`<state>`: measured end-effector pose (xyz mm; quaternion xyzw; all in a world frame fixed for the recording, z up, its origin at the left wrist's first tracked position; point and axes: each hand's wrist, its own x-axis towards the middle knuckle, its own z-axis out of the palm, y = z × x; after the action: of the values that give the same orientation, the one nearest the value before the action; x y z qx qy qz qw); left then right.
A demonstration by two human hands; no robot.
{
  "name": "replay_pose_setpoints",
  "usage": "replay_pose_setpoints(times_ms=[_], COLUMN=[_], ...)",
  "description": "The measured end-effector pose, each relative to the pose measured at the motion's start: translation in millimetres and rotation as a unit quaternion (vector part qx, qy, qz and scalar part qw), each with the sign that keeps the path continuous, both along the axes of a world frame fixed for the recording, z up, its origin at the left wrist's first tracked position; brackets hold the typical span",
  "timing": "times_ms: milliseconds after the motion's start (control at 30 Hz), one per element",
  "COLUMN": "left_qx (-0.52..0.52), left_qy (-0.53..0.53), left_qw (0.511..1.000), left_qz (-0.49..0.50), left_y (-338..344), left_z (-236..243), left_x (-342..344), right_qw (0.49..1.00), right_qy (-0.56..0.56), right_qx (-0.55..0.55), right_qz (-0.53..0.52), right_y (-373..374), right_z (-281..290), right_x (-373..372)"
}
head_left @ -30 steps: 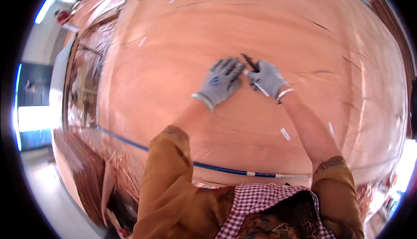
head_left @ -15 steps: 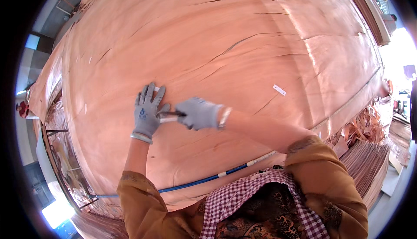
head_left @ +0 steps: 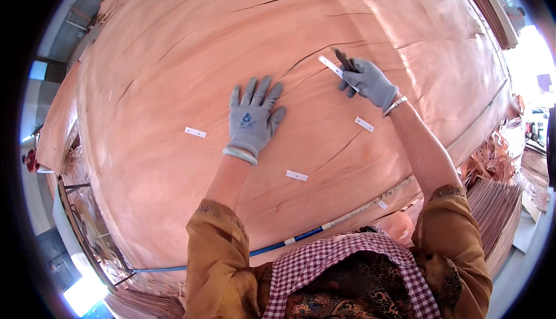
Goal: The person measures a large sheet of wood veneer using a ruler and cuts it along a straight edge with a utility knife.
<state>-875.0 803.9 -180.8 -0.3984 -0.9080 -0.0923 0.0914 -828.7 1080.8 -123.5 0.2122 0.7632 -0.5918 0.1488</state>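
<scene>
My left hand [head_left: 252,119], in a grey glove, lies open on the large pinkish veneer sheet [head_left: 156,180], fingers spread, just below a long dark crack [head_left: 308,54]. To its right, my right hand [head_left: 369,84], also gloved, is closed on a dark narrow tool [head_left: 343,57]. A white strip [head_left: 329,66] is held with that tool, slanting toward the crack. Short white strips with dark dots lie on the sheet, one left of my left hand [head_left: 194,132], one below it [head_left: 296,176] and one below my right hand [head_left: 364,124].
A blue-and-white bar [head_left: 278,245] runs along the near edge. Stacked veneer sheets [head_left: 495,214] and torn scraps [head_left: 486,157] lie at the right. A metal frame [head_left: 78,203] borders the left side. A person in red [head_left: 30,159] is at the far left edge.
Since half a second ago, both hands have moved to the right, the right one also farther up the sheet with the tool and strip. A strip near my left hand's earlier place is now uncovered.
</scene>
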Motion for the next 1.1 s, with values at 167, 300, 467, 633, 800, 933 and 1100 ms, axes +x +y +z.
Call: replay_pose_setpoints(times_ms=[167,300,467,633,800,933,1100], left_qx=[0.01,0.057,0.103,0.128,0.112,0.046,0.012], left_qy=[-0.02,0.007,-0.005,0.012,-0.011,-0.053,-0.027], left_qw=[1.0,0.997,0.985,0.971,0.966,0.972,0.977], left_qz=[-0.019,-0.048,-0.14,-0.2,-0.232,-0.222,-0.211], left_y=[7.8,28.2,102.0,178.0,227.3,238.5,245.7], left_z=[4.4,8.7,15.2,4.6,-8.8,-8.2,0.5], left_x=[-1.8,-0.4,3.4,6.5,12.2,16.0,19.5], right_qw=[0.995,0.984,0.996,0.994,0.993,0.987,0.99], right_qy=[0.027,0.066,0.025,-0.037,0.005,-0.011,-0.001], right_qx=[-0.033,-0.046,-0.01,0.01,0.01,0.088,0.125], right_qz=[-0.092,-0.156,-0.09,-0.107,-0.116,-0.135,-0.066], right_y=[45.8,108.5,123.0,121.9,119.2,122.5,126.9], right_z=[-1.7,5.8,10.2,-14.3,-22.9,-24.3,-24.3], right_x=[37.8,64.8,65.3,52.9,53.1,59.0,64.6])
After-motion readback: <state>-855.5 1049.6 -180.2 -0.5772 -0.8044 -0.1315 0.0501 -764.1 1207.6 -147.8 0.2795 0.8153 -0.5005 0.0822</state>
